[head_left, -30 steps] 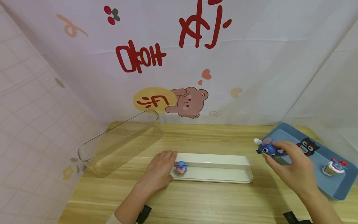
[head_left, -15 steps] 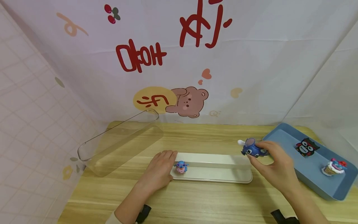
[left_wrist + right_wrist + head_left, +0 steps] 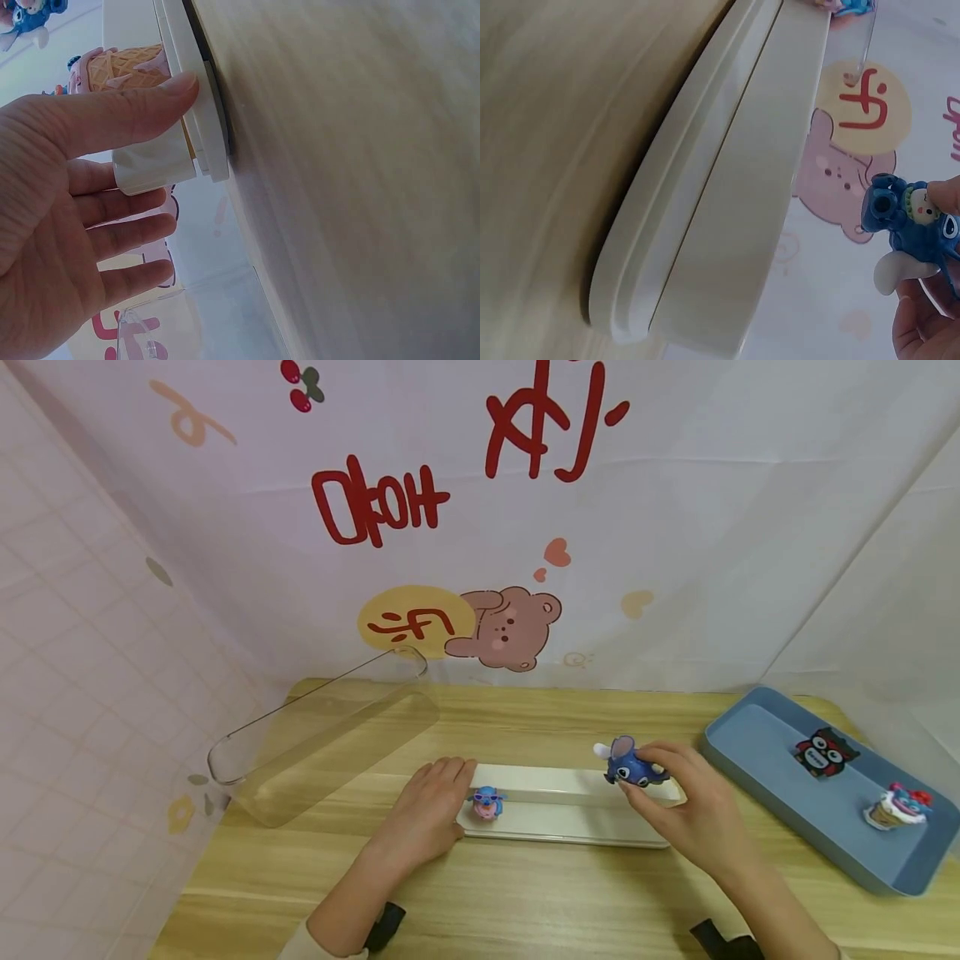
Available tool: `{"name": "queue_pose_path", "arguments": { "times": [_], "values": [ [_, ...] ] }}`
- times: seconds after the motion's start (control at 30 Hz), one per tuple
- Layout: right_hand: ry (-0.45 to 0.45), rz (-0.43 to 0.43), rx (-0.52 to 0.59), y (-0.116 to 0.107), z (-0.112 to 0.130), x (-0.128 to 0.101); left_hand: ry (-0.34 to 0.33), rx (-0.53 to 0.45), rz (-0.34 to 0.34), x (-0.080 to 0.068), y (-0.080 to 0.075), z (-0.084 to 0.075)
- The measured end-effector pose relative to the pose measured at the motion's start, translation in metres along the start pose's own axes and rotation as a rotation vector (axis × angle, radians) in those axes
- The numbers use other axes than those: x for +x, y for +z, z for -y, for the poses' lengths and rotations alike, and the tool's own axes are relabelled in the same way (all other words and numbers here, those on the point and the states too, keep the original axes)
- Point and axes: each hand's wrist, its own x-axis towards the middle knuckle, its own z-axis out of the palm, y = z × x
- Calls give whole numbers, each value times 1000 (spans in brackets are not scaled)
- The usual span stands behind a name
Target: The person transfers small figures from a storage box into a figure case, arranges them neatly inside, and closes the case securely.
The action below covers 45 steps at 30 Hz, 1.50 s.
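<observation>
Pinching blue figurine [image 3: 628,767]: right hand [image 3: 693,814] fingers, above white tray [image 3: 570,827] right end | left hand [image 3: 427,814] fingers straight, touching tray's left end | ice-cream figurine [image 3: 486,804] on tray

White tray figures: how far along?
Done: one small figure stands on the white tray, left hand resting against that end. In hand: the right hand pinches a blue figure above the tray's right end. Left: two figures in the blue tray.
</observation>
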Motion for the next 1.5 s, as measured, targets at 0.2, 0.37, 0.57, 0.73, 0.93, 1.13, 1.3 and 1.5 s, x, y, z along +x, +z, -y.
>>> {"name": "queue_pose_path", "arguments": {
  "times": [0.2, 0.37, 0.57, 0.73, 0.93, 1.13, 1.3, 1.5],
  "values": [
    [-76, -22, 4, 12, 4, 2, 5, -9, -1, 0, -2, -1],
    [-102, -4, 24, 21, 9, 3, 7, -2, -2, 0, -2, -1],
    [-102, 16, 59, 30, 16, 3, 5, 4, -5, 0, -1, -1],
    [-119, 15, 80, 38, 21, 3, -1, 2, -4, 0, -1, -1],
    [-143, 36, 123, 46, 24, 2, -3, 8, 2, 0, -1, -1],
    [-156, 85, 136, 51, 28, 1, -3, 4, 7, 0, -1, 0],
    [-160, 120, 119, 56, 28, -1, 6, 13, 6, 0, -1, 0],
    [-146, 163, 74, 61, 29, -3, 15, 28, 1, 0, -2, -1]
  ]
}}
